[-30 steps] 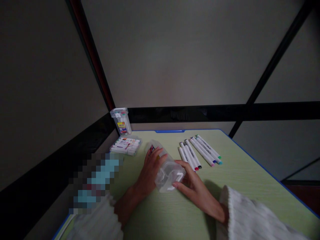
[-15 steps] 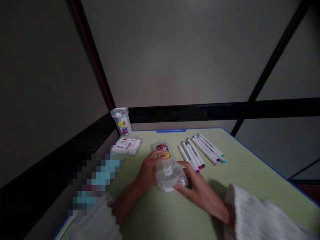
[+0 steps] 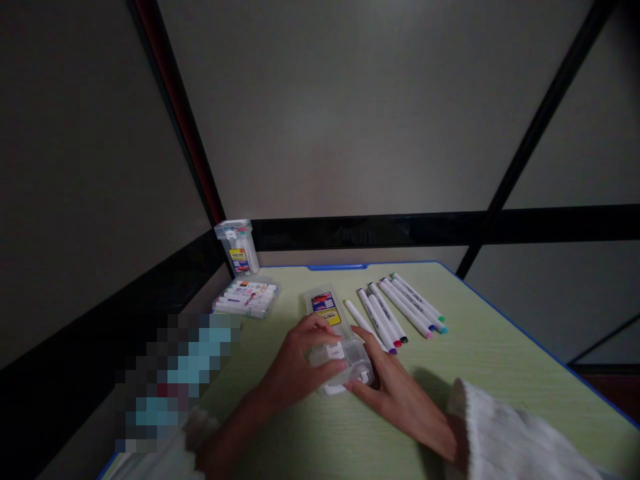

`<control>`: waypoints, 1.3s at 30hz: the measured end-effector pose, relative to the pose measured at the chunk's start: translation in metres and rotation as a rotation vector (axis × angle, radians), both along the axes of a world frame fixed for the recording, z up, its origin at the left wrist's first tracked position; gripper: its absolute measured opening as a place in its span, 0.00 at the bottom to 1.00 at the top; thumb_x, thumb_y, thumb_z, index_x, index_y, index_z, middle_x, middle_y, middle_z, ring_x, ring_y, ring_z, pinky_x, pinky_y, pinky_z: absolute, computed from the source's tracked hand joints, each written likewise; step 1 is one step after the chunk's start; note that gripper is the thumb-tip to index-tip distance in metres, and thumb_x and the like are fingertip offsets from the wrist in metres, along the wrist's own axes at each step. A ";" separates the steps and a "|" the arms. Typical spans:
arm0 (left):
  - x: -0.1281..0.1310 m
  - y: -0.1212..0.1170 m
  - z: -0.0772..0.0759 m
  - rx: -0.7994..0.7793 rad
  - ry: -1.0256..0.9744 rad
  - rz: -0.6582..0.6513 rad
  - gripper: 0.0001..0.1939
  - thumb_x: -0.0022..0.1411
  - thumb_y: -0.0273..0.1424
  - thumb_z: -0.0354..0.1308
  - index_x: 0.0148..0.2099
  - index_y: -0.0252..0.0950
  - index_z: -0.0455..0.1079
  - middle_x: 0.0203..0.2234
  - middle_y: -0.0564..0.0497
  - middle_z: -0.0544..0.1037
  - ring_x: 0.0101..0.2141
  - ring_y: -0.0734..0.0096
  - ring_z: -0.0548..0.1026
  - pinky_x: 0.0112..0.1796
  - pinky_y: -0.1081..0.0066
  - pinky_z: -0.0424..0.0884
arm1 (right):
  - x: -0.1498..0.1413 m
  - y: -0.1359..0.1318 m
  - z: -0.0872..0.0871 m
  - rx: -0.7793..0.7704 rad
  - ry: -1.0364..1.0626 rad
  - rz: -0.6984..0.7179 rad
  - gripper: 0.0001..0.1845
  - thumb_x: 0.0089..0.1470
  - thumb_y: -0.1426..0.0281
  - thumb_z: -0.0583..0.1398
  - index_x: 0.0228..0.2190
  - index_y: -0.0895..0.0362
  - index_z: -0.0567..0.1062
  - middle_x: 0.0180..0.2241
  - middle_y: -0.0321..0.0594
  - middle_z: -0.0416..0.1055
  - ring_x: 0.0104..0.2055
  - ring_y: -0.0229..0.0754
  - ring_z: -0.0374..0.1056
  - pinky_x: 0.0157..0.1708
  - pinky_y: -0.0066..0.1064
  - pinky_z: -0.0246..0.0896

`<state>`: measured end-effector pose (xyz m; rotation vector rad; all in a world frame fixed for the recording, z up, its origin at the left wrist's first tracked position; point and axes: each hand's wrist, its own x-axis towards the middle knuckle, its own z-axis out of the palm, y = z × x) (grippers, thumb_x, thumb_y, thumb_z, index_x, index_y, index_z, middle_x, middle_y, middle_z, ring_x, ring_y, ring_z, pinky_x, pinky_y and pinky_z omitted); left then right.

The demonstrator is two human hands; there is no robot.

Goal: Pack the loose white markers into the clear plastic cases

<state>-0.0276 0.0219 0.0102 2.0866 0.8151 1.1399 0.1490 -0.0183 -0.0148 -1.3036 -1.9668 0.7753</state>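
Observation:
A clear plastic marker box [image 3: 324, 293] lies on the table with its lid end towards me. On its body is a yellow and blue label with a red picture. My left hand [image 3: 299, 357] grips the box from the left, thumb on the lid [image 3: 354, 353] by the white latch and fingers bent over the body. From the right, my right hand [image 3: 393, 387] holds the lid end, fingers along its side and thumb at the near edge. No markers show inside the box, though my hands cover part of it. Several loose white markers [image 3: 384, 310] with coloured ends lie just right of it.
A second marker box [image 3: 243, 257], filled, stands upright in the back left corner. In front of it lies a flat case of markers [image 3: 247, 298]. The light green table [image 3: 490, 353] has a blue edge and meets a wall behind. A pixelated patch covers the left side.
My left hand has slid from the label down towards the lid, and its thumb now presses by the latch. My right hand keeps its hold. The view has shifted slightly.

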 end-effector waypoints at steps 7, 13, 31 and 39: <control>-0.001 -0.007 0.014 0.055 0.266 0.028 0.07 0.54 0.23 0.56 0.37 0.33 0.69 0.32 0.50 0.67 0.35 0.69 0.68 0.39 0.70 0.65 | -0.001 0.000 -0.001 0.017 0.040 0.023 0.32 0.50 0.72 0.55 0.54 0.57 0.49 0.49 0.47 0.63 0.46 0.46 0.63 0.43 0.37 0.60; 0.003 -0.019 0.016 0.222 0.524 0.071 0.09 0.60 0.23 0.47 0.42 0.35 0.63 0.37 0.47 0.66 0.41 0.64 0.65 0.45 0.63 0.64 | -0.002 0.001 -0.001 0.030 0.074 0.039 0.32 0.48 0.75 0.54 0.54 0.57 0.49 0.50 0.46 0.63 0.48 0.46 0.63 0.46 0.39 0.59; 0.004 0.003 0.004 -0.063 0.030 0.161 0.07 0.55 0.28 0.51 0.33 0.33 0.69 0.28 0.51 0.73 0.30 0.70 0.69 0.33 0.74 0.64 | 0.001 -0.001 -0.006 0.244 -0.085 0.024 0.35 0.52 0.72 0.54 0.57 0.54 0.43 0.55 0.49 0.53 0.57 0.49 0.52 0.54 0.45 0.52; 0.006 0.008 -0.006 -0.148 -0.198 0.249 0.05 0.47 0.28 0.56 0.29 0.32 0.71 0.22 0.53 0.71 0.26 0.72 0.67 0.30 0.74 0.63 | 0.001 -0.005 0.009 0.358 -0.201 0.052 0.30 0.53 0.74 0.52 0.56 0.51 0.51 0.55 0.47 0.51 0.57 0.48 0.52 0.53 0.44 0.55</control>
